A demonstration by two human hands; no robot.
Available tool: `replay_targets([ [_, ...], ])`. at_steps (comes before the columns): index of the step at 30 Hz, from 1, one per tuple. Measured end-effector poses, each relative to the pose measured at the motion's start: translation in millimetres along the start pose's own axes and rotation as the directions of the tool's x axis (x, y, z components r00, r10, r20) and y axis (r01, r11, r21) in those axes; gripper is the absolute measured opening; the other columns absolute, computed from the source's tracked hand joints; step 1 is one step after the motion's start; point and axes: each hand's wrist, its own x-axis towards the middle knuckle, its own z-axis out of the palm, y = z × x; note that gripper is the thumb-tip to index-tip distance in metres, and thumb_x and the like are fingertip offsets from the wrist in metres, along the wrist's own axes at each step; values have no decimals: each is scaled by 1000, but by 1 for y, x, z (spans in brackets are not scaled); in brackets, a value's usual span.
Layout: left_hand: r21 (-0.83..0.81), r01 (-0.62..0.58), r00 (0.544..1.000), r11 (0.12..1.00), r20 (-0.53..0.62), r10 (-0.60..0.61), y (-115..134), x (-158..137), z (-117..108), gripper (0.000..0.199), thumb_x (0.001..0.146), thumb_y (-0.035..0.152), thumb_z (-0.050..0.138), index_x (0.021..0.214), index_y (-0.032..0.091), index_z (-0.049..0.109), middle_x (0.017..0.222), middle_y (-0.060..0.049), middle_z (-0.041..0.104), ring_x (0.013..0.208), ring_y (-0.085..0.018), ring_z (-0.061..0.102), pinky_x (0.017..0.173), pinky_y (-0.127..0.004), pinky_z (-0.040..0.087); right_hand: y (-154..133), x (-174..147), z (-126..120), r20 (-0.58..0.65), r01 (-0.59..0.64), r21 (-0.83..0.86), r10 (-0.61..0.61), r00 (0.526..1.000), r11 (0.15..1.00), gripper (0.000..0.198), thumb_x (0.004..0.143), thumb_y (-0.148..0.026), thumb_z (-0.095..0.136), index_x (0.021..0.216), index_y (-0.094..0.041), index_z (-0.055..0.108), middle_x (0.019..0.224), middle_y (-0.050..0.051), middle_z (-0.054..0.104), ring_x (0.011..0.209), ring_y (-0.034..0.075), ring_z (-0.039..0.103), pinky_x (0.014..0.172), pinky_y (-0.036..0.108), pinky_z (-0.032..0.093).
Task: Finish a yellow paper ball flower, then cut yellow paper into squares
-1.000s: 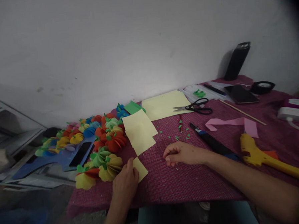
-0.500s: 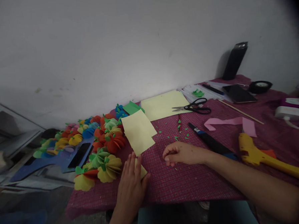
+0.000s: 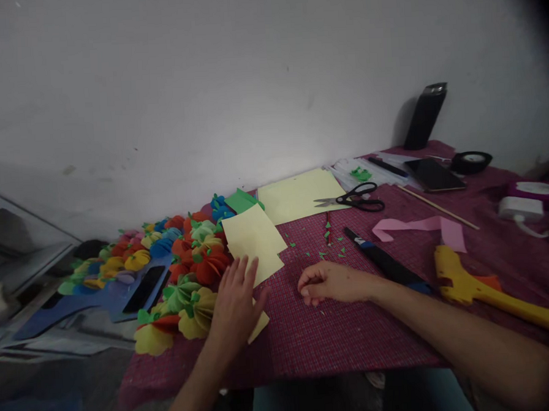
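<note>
My left hand (image 3: 236, 302) is open, fingers stretched away from me and spread. Its fingertips lie over the lower edge of the pale yellow paper sheets (image 3: 252, 234). Under the palm and thumb a smaller yellow paper piece (image 3: 259, 329) shows in part. On the checked cloth, my right hand (image 3: 322, 283) rests with fingers curled in and thumb against them; nothing is visible in it. Beyond it lie small green paper scraps (image 3: 342, 251) and a red pencil (image 3: 328, 230). Left of my left hand are folded paper pumpkin shapes, with a yellow one (image 3: 195, 317) nearest.
Scissors (image 3: 350, 198) lie partly on a large yellow sheet (image 3: 296, 195). To the right are a blue-black tool (image 3: 388, 264), a pink strip (image 3: 408, 225), a yellow glue gun (image 3: 465, 281) and a wooden stick (image 3: 438, 207). A dark bottle (image 3: 426, 118) stands by the wall.
My left hand has slid forward and slightly left from the small yellow paper onto the larger sheets, uncovering part of the small piece. My right hand has stayed nearly still.
</note>
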Motion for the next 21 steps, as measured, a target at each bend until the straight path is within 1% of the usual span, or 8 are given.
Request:
replay_targets([
  [2, 21, 23, 1000, 999, -18, -23, -13, 35, -4, 59, 81, 32, 50, 134, 16, 29, 136, -14, 38, 127, -28, 28, 103, -43, 21, 2, 1, -1, -1, 0, -3, 0, 1000, 1000, 22, 70, -35, 62, 74, -13, 59, 65, 1, 62, 55, 9, 55, 59, 25, 45],
  [4, 54, 64, 998, 996, -3, -64, -25, 66, -3, 62, 80, 30, 51, 135, 15, 25, 134, -15, 40, 125, -29, 31, 101, -43, 22, 5, 2, -3, 0, 6, 1, -6, 1000, 1000, 21, 70, -35, 62, 74, -14, 59, 65, 1, 62, 55, 9, 55, 59, 25, 45],
  [6, 95, 93, 994, 991, 52, -98, -33, 90, 3, 66, 78, 30, 55, 135, 14, 25, 126, -16, 46, 119, -30, 38, 98, -42, 25, 7, 3, -5, -6, 24, 3, -24, 1000, 1000, 20, 71, -34, 61, 75, -14, 59, 65, 1, 62, 55, 9, 55, 59, 25, 45],
  [8, 124, 118, 987, 985, 97, -130, -37, 105, 10, 69, 76, 30, 57, 135, 15, 24, 119, -15, 52, 113, -30, 43, 94, -41, 29, 9, 3, -7, -12, 43, -9, -44, 999, 999, 19, 72, -33, 60, 76, -14, 59, 66, 1, 62, 55, 9, 56, 58, 24, 45],
  [14, 155, 137, 982, 978, 107, -155, -40, 112, 24, 64, 76, 25, 54, 133, 16, 27, 105, -12, 58, 100, -27, 52, 85, -37, 35, 7, 2, -5, -10, 75, -73, -76, 997, 995, 14, 72, -29, 58, 73, -15, 60, 65, 0, 62, 55, 9, 56, 57, 23, 44],
  [16, 161, 142, 983, 977, 95, -159, -41, 112, 25, 62, 77, 24, 52, 133, 16, 27, 109, -13, 56, 103, -28, 51, 85, -37, 35, 5, 2, -4, -21, 71, -64, -73, 997, 995, 13, 70, -28, 59, 73, -15, 59, 63, 0, 61, 54, 10, 55, 57, 24, 44],
  [19, 165, 155, 982, 974, 79, -170, -40, 112, 25, 65, 77, 22, 49, 135, 17, 23, 123, -16, 47, 110, -29, 46, 88, -39, 33, 4, 3, -5, -22, 80, -56, -81, 996, 995, 11, 70, -26, 58, 72, -15, 59, 62, -1, 61, 53, 9, 55, 56, 23, 44],
  [21, 163, 163, 978, 973, 102, -181, -37, 112, 26, 66, 76, 21, 48, 136, 17, 20, 121, -15, 49, 110, -29, 46, 90, -42, 31, 6, 3, -5, -21, 86, -58, -87, 996, 995, 11, 70, -25, 58, 72, -14, 59, 62, 0, 61, 53, 9, 55, 55, 23, 44],
])
